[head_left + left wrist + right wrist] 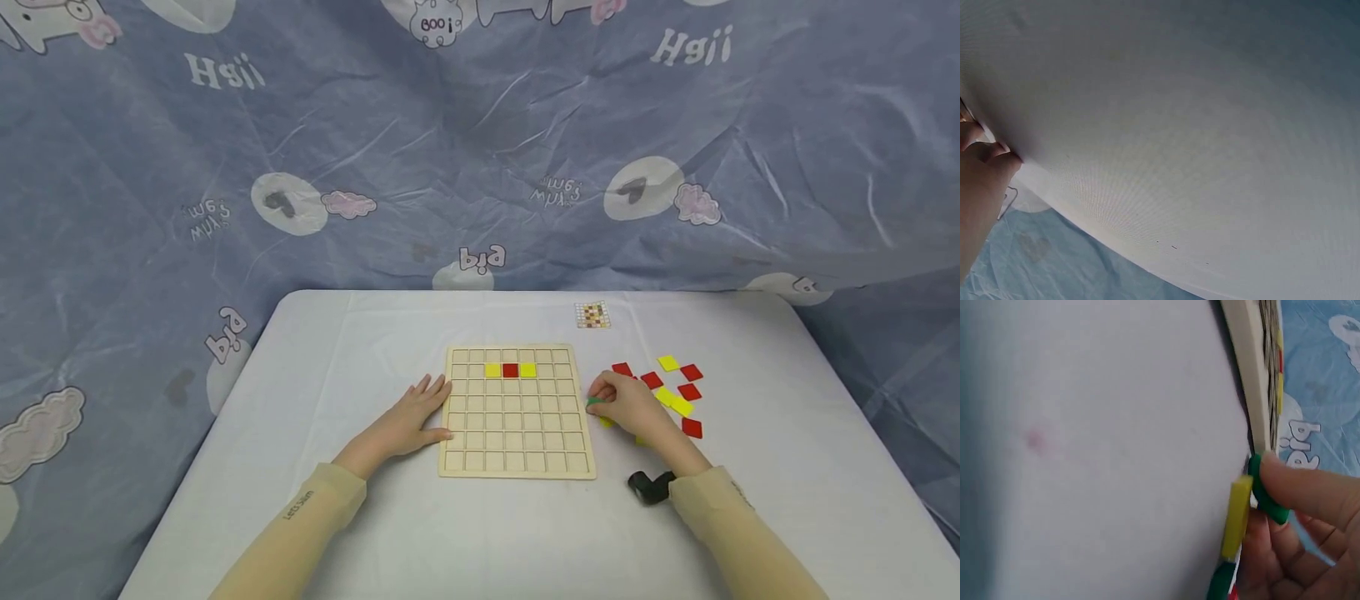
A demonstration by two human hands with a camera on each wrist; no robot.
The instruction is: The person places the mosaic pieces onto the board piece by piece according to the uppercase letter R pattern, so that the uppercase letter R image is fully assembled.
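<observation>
A wooden grid board (pixel 517 477) lies flat on the white table. In its second row from the back sit a yellow tile (pixel 492 371), a red tile (pixel 510 371) and another yellow tile (pixel 528 371), side by side. My left hand (pixel 405 421) rests at the board's left edge with its fingers spread. Just off the right edge, my right hand (pixel 626 404) pinches a green tile (pixel 1266 494) between thumb and fingers. Close below those fingertips in the right wrist view stands out a loose yellow tile (pixel 1237 519), with another green piece (pixel 1221 581) beyond it.
Loose red tiles (pixel 692 427) and yellow tiles (pixel 668 363) are scattered right of the board, some partly hidden by my right hand. A small printed pattern card (pixel 592 315) lies near the back. By the right sleeve is a black angled object (pixel 651 487). A patterned blue curtain (pixel 480 167) hangs behind the table.
</observation>
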